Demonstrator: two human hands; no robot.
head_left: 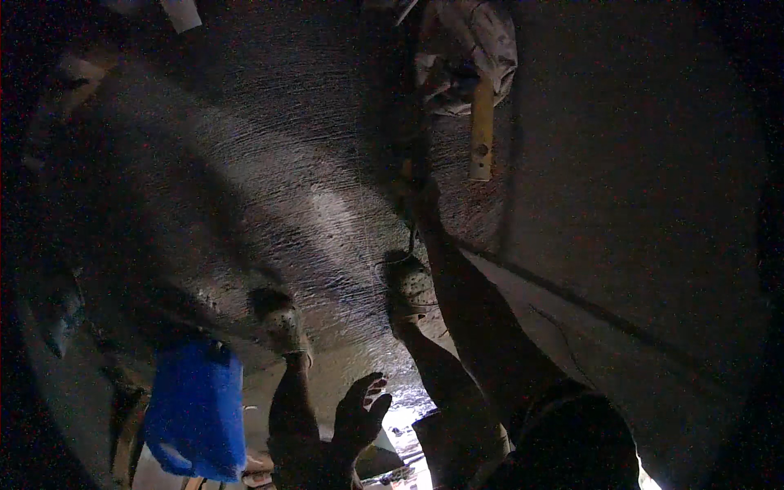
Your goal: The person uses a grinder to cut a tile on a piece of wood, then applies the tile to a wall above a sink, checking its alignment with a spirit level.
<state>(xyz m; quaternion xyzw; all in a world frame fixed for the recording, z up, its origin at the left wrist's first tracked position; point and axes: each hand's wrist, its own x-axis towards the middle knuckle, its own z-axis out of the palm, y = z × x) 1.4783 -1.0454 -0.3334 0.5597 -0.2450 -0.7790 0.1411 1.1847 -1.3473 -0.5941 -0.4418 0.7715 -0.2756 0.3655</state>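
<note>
My right arm reaches far forward, and its hand (418,202) is closed around a dark tool (410,155) whose shape is mostly lost in shadow. A thin cord (411,242) hangs from beneath that hand and curves toward my right shoe. Low in the middle, near my body, my left hand (363,412) is raised with thumb and fingers apart and nothing visible in it. Just right of the tool, a flat yellow bar (482,135) with holes near its end sticks out from under a crumpled pale bag (482,41).
My feet, in pale perforated clogs (411,286), stand on rough, dim ground (269,171). A blue container (196,408) is at lower left. A smooth surface (621,204) fills the right side, with a dark line along its edge. Bright light shows between my legs.
</note>
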